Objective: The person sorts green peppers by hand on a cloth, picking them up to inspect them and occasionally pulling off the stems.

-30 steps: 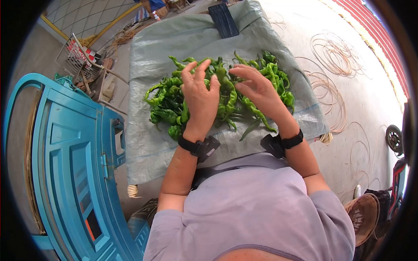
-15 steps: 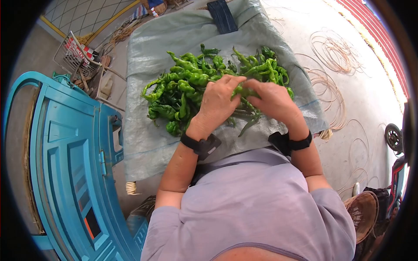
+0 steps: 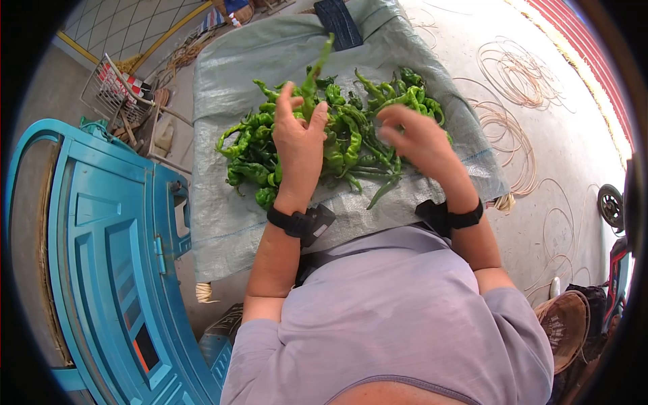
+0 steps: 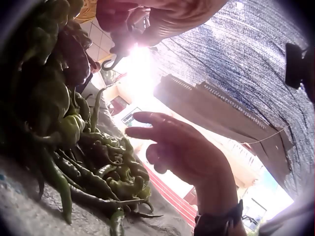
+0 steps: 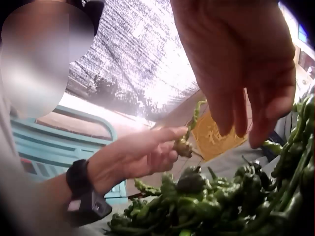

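Over the pile of green chili peppers [image 3: 256, 162], my left hand [image 3: 298, 138] pinches one long green pepper [image 3: 310, 81] that points up and away. In the right wrist view this pepper [image 5: 184, 146] stands between the thumb and fingers. My right hand [image 3: 420, 140], blurred in the head view, hovers over the right side of the pile with nothing in it. Its fingers spread loosely in the left wrist view, where the right hand [image 4: 187, 152] shows from the side. The peppers lie heaped on a grey-green woven sheet [image 3: 236, 236].
A dark folded cloth [image 3: 337, 25] lies at the sheet's far edge. To the left stands a blue metal panel [image 3: 101, 223], with a wire basket [image 3: 111, 88] beyond it. Coiled cane strips [image 3: 520, 74] lie on the floor at right, and a wicker basket [image 3: 563, 331] stands near the person's right side.
Both hands met over the middle of the pile half a second ago. Since then they have drawn apart, the left going left and raising a pepper, the right staying at the right side.
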`<state>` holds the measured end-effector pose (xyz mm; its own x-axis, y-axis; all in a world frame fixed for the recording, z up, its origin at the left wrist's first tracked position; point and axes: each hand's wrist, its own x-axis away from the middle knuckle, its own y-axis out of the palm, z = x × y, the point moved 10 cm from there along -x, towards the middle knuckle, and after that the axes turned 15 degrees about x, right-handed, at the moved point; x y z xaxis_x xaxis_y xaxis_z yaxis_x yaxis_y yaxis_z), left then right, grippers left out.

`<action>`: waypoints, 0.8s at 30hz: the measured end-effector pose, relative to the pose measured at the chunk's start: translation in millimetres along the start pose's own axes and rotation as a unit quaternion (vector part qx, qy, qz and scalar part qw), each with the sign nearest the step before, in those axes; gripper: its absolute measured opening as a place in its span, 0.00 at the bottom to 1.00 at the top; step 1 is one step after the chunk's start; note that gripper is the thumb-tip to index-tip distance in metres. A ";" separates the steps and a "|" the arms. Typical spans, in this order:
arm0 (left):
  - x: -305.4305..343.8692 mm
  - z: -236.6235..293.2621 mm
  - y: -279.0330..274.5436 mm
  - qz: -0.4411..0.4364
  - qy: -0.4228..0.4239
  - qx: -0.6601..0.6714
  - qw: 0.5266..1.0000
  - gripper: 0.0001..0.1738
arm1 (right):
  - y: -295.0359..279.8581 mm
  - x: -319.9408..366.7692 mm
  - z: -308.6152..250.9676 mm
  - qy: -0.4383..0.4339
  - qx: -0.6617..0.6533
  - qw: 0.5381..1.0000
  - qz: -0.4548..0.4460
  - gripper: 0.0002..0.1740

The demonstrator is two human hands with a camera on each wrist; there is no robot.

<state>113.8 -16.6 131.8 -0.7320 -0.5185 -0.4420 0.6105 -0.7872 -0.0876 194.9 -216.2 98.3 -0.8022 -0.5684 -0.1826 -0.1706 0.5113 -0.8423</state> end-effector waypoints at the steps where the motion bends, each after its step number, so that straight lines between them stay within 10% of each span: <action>1: 0.2 1.4 -1.2 0.012 0.011 0.016 1.000 0.28 | 5.5 4.4 -11.7 -0.060 0.116 0.991 0.040 0.24; 8: 8.5 -1.7 20.5 -0.081 0.041 -0.047 0.995 0.24 | 76.5 4.8 -5.0 -0.033 0.281 0.951 -0.127 0.23; 12: 13.3 -9.5 27.2 -0.082 0.022 -0.069 0.994 0.22 | 74.1 -0.8 -9.4 -0.061 0.283 0.955 -0.059 0.15; 24: 16.4 -19.5 30.4 -0.120 0.039 -0.068 0.990 0.12 | 39.2 -4.5 -3.5 -0.047 -0.042 0.992 -0.112 0.22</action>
<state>126.2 -42.5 104.5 -0.8382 -0.2914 -0.4610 0.4614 -0.8295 -0.3146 189.8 -191.3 67.9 -0.6826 -0.7294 -0.0454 -0.3888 0.4150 -0.8226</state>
